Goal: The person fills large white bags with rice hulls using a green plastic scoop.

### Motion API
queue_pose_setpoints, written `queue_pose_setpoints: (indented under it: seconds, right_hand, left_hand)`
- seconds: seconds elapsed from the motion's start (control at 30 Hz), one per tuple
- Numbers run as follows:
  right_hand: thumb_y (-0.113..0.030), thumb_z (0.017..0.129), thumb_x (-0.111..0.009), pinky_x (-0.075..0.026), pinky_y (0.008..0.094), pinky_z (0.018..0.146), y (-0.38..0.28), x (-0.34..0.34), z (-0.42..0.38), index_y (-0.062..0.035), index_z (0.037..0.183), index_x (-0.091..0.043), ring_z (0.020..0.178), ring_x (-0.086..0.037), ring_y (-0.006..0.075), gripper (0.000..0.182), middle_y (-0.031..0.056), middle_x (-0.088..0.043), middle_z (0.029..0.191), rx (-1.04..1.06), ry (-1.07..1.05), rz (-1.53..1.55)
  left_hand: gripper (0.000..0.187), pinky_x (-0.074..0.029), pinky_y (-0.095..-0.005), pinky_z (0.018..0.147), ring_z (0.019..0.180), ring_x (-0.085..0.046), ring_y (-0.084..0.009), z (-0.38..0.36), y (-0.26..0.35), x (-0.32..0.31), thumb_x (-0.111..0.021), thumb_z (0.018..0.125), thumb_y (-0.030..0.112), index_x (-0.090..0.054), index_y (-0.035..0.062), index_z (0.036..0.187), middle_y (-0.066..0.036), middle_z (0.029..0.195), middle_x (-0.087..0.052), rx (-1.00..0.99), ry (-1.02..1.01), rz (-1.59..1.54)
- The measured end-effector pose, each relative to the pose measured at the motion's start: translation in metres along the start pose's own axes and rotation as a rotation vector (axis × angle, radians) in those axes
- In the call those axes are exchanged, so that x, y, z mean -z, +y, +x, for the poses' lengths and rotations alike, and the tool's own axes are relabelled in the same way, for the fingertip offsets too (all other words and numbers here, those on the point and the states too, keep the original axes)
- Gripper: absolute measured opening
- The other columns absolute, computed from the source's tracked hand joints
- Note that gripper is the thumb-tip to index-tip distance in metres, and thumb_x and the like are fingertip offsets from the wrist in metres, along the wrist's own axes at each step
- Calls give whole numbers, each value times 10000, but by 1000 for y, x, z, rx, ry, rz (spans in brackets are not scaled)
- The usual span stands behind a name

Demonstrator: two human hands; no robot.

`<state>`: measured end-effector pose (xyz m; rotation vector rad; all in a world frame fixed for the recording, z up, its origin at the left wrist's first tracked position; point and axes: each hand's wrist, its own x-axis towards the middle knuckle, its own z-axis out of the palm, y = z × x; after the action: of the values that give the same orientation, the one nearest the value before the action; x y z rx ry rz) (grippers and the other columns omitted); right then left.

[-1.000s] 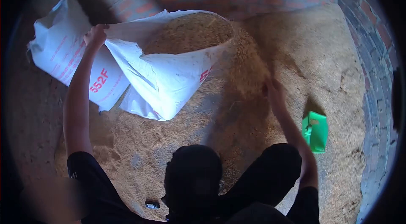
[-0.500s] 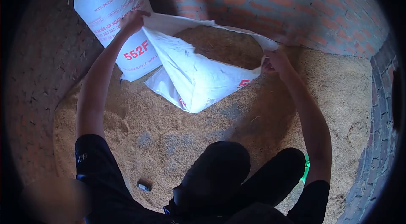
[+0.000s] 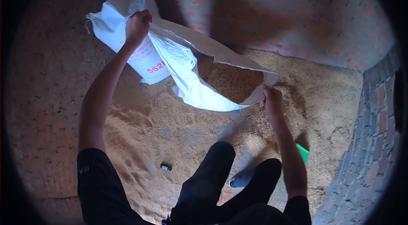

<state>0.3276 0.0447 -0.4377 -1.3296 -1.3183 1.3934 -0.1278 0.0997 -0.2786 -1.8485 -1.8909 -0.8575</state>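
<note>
A white woven sack (image 3: 180,78) hangs with its mouth stretched wide between my two hands. Inside it lies brown, grainy material that looks like husks (image 3: 233,81). My left hand (image 3: 138,27) is closed on the sack's rim at the upper left. On the lower right corner of the rim, my right hand (image 3: 272,97) is closed, gripping the fabric. Behind my left hand stands a second, filled white sack (image 3: 112,23) with red print, partly covered by the open one.
Loose husks (image 3: 331,106) cover the floor and heap up at the right. Brick walls (image 3: 263,12) curve around the space. A green object (image 3: 302,153) lies beside my right forearm. A small dark device (image 3: 165,167) rests on the floor left of my knees.
The open sack's right end has swung down and nearer, with my right hand still on it. My left hand has risen relative to the right. The camera view has shifted.
</note>
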Motion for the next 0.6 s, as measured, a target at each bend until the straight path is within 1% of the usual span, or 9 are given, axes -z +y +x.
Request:
queue_pose_setpoints:
  seconds: [0.07, 0.13, 0.3, 0.37, 0.4, 0.47, 0.5, 0.53, 0.6]
  right_hand:
    - [-297, 917, -501, -347, 280, 399, -45, -7, -23, -43, 601, -476, 397, -441, 110, 406, 31, -455, 488, 13, 2, 132]
    - [-303, 920, -498, -344, 280, 397, -81, -12, -43, -40, 610, -477, 401, -432, 106, 407, 24, -444, 486, 7, -22, 122]
    - [-311, 929, -492, -331, 276, 395, -192, -29, -69, -30, 626, -478, 412, -406, 96, 413, 8, -415, 486, -65, -43, 59]
    - [-286, 902, -546, -287, 259, 415, -239, -42, -64, -84, 622, -453, 421, -352, 73, 357, -26, -385, 504, -83, -48, 101]
    - [-286, 902, -546, -287, 259, 415, -259, -52, -61, -84, 622, -453, 421, -352, 73, 357, -26, -385, 504, -82, -61, 92]
    - [-302, 928, -506, -318, 261, 397, -292, -73, -56, -38, 641, -482, 414, -384, 87, 391, 2, -400, 493, 31, -105, 79]
    - [-307, 924, -516, -334, 259, 400, -303, -82, -51, -36, 655, -498, 427, -435, 85, 382, 15, -426, 498, 54, -170, 87]
    - [-307, 924, -516, -334, 259, 400, -317, -94, -46, -36, 655, -498, 427, -435, 85, 382, 15, -426, 498, 51, -176, 87]
    - [-317, 934, -493, -360, 249, 417, -346, -121, -41, -27, 681, -530, 456, -503, 81, 386, 37, -467, 513, 117, -339, 71]
  left_hand:
    - [100, -473, -445, 648, 728, -619, -333, 26, 2, 49, -506, 763, 48, -595, 74, 727, -129, 746, -626, -15, 8, 8]
    - [98, -471, -447, 642, 723, -618, -337, 42, -11, 90, -507, 769, 53, -592, 74, 725, -134, 735, -622, 16, -42, 32]
    - [88, -472, -440, 617, 731, -621, -349, 43, -62, 174, -519, 764, 60, -594, 82, 723, -154, 738, -620, 221, -92, 101]
    - [104, -479, -427, 614, 734, -632, -330, 39, -87, 200, -519, 755, 63, -611, 97, 719, -129, 739, -634, 312, -113, 128]
    - [104, -479, -427, 614, 734, -632, -330, 36, -100, 211, -519, 755, 63, -611, 97, 719, -129, 739, -634, 326, -109, 131]
    - [130, -484, -409, 612, 732, -641, -311, 24, -127, 227, -512, 757, 64, -624, 110, 709, -105, 723, -639, 478, -111, 119]
    - [141, -485, -393, 601, 720, -643, -297, 16, -142, 236, -512, 755, 55, -625, 117, 698, -88, 715, -640, 495, -124, 130]
    - [141, -485, -393, 601, 720, -643, -297, 9, -158, 245, -512, 755, 55, -625, 117, 698, -88, 715, -640, 499, -125, 135]
    - [149, -479, -369, 599, 704, -645, -276, -10, -188, 259, -517, 744, 30, -627, 109, 682, -97, 707, -639, 589, -110, 159]
